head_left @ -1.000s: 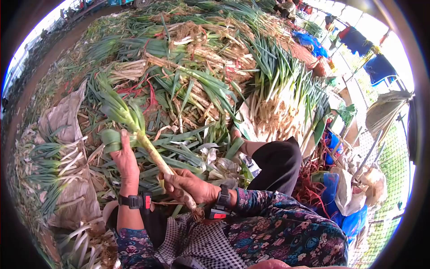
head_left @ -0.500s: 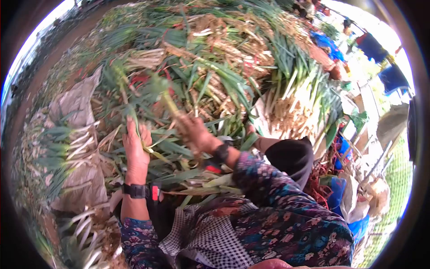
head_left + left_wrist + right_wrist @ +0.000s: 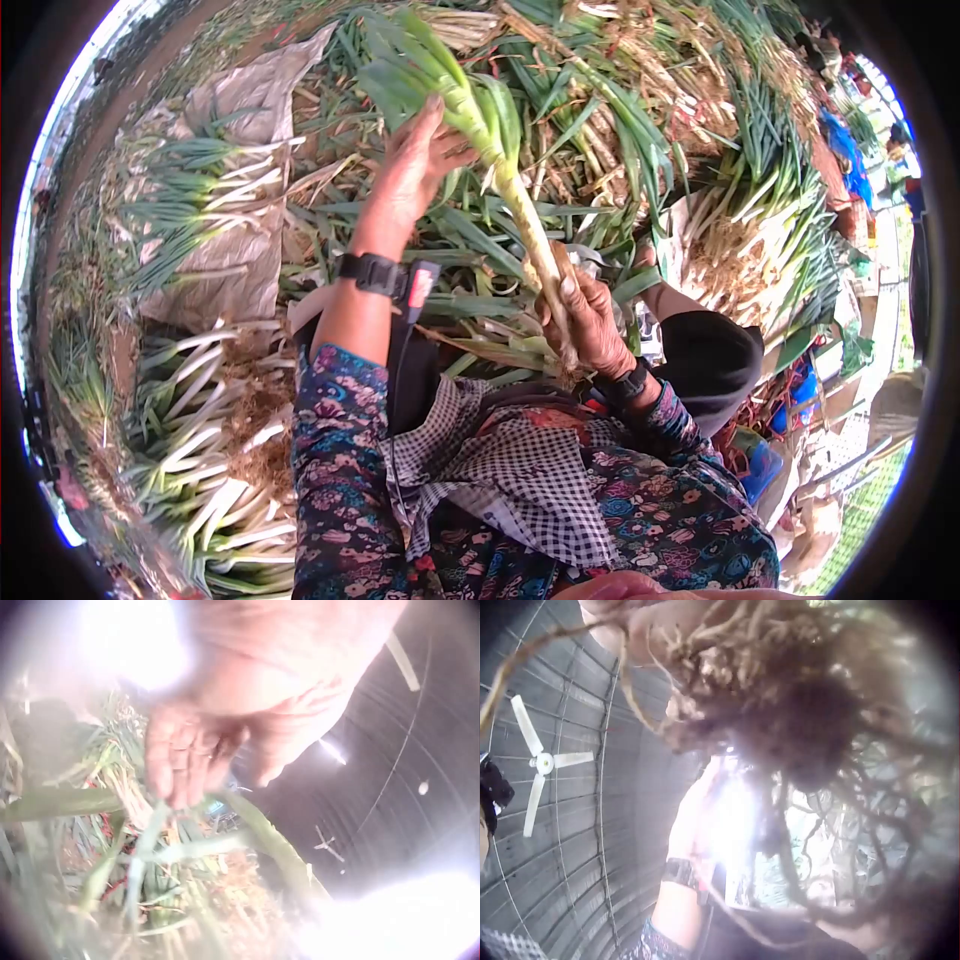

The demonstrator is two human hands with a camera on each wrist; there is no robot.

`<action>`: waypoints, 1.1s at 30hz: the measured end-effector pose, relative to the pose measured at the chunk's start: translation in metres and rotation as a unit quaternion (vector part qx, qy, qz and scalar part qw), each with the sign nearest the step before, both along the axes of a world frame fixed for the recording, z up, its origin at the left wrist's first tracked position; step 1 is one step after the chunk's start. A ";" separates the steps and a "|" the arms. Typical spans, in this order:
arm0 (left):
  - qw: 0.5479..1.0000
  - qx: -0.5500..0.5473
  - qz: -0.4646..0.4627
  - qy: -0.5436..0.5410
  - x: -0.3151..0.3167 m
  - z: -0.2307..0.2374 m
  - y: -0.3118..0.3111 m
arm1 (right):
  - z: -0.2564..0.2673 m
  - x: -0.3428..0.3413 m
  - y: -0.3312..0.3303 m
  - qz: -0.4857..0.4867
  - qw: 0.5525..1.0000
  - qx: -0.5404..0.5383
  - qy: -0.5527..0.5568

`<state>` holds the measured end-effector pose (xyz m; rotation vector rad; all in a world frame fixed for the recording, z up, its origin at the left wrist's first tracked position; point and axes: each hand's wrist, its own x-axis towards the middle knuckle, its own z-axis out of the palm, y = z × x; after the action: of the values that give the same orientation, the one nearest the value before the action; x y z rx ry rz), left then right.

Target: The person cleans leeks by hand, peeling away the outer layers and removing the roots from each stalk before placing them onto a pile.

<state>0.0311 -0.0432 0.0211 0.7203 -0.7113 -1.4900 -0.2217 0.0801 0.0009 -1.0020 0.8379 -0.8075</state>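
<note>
My right hand (image 3: 590, 315) grips a leek (image 3: 520, 210) low on its pale stalk, which slants up and left in the head view. At the base, its tangled brown roots (image 3: 757, 697) fill the upper part of the right wrist view, blurred. My left hand (image 3: 410, 170) is beside the leek's green top, the thumb overlapping the leaves. Its fingers (image 3: 180, 761) look loosely extended in the left wrist view, with leaves just below them and nothing gripped.
Loose leaves and leeks (image 3: 600, 130) cover the ground ahead. On the left, trimmed leeks (image 3: 215, 200) lie on a pale sheet (image 3: 250, 90), with more white-stalked ones (image 3: 210, 470) nearer. A bundle of rooted leeks (image 3: 750, 230) leans at right, beyond a bent knee (image 3: 705, 360).
The head view has swung left. My right hand swung the leek away, then brought it back to the left hand. A stripped leaf that the left hand held is out of its fingers.
</note>
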 end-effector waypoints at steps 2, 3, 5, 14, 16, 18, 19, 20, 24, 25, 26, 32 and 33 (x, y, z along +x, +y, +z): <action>0.995 -0.027 0.066 0.076 -0.004 -0.005 -0.004 | -0.010 0.002 0.003 0.068 0.998 0.001 0.014; 0.994 -0.034 0.062 0.084 -0.001 -0.007 -0.007 | -0.020 0.005 -0.004 0.089 0.985 -0.101 0.106; 0.992 -0.044 0.086 0.082 0.002 -0.012 -0.004 | -0.040 0.012 -0.026 0.078 0.957 -0.160 0.228; 0.984 -0.028 0.168 0.057 -0.024 0.001 0.011 | 0.009 0.084 -0.104 0.026 0.978 -0.192 0.082; 0.983 -0.036 0.171 0.059 -0.025 0.000 0.011 | 0.005 0.087 -0.109 0.008 0.988 -0.150 0.046; 0.987 -0.031 0.147 0.063 -0.027 -0.002 0.014 | 0.005 0.084 -0.108 0.020 0.988 -0.143 0.060; 0.986 -0.031 0.148 0.064 -0.029 -0.002 0.015 | 0.006 0.082 -0.109 0.028 0.987 -0.142 0.071; 0.989 -0.034 0.132 0.065 -0.031 -0.003 0.016 | 0.005 0.082 -0.110 0.031 0.987 -0.132 0.083; 0.989 -0.036 0.131 0.058 -0.034 0.000 0.016 | 0.010 0.078 -0.107 0.041 0.997 -0.064 -0.012; 0.988 -0.038 0.144 0.049 -0.037 0.002 0.017 | 0.006 0.078 -0.108 0.040 0.997 -0.063 -0.011; 0.988 -0.038 0.142 0.050 -0.038 0.001 0.017 | 0.004 0.080 -0.108 0.032 0.997 -0.066 -0.006; 0.954 -0.056 0.206 -0.211 -0.041 -0.009 0.018 | -0.010 0.080 -0.110 0.035 0.998 -0.043 -0.009; 0.954 -0.054 0.204 -0.213 -0.041 -0.010 0.019 | -0.013 0.079 -0.110 0.034 0.999 -0.041 -0.010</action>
<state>-0.0103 -0.0239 0.0111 1.0490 -0.8951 -0.9181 -0.1426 -0.0301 -0.0126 -1.0868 0.7553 -0.7975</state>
